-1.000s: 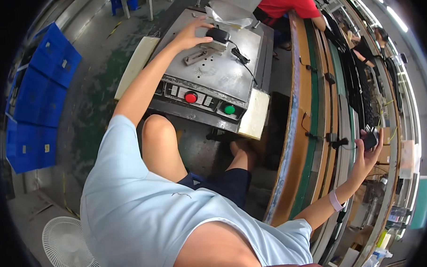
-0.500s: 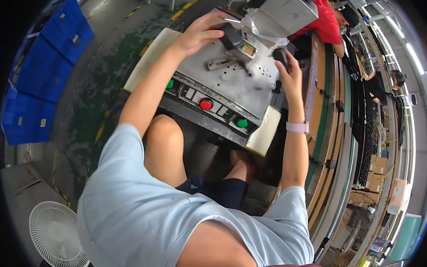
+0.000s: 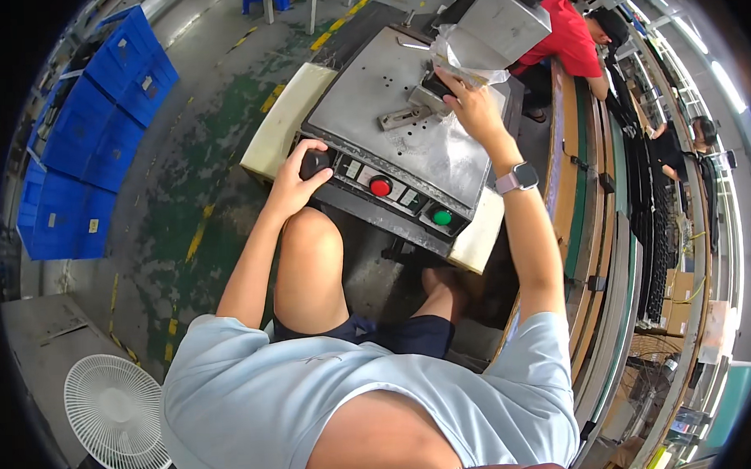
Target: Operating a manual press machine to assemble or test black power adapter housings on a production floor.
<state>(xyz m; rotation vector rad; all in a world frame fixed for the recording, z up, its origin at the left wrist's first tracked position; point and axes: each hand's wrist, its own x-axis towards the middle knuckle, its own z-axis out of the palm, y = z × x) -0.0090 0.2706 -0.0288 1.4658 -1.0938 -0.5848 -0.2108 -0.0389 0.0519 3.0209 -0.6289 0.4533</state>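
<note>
My left hand (image 3: 288, 186) is closed around a black rounded part (image 3: 313, 163) at the left front corner of the machine. The left end of the button panel is hidden behind it. Farther back, my right hand (image 3: 475, 109) reaches over a metal fixture (image 3: 425, 100) on the machine's grey metal plate (image 3: 370, 87). Its fingers rest on another black part (image 3: 438, 85) seated at the fixture, mostly covered by the hand. A slotted metal clamp bar (image 3: 403, 118) lies beside the fixture. The front panel shows a red button (image 3: 380, 186) and a green button (image 3: 442, 217).
A grey machine head (image 3: 501, 30) with clear plastic sheeting (image 3: 462, 59) stands behind the fixture. Along the right runs a conveyor line (image 3: 585, 186), where a person in red (image 3: 569, 37) leans. Blue bins (image 3: 99, 132) and a white fan (image 3: 117, 415) are at left.
My left hand has drawn back from the fixture to the front left corner with its black part. My right hand has moved left from the plate's right side, bringing its dark part to the fixture.
</note>
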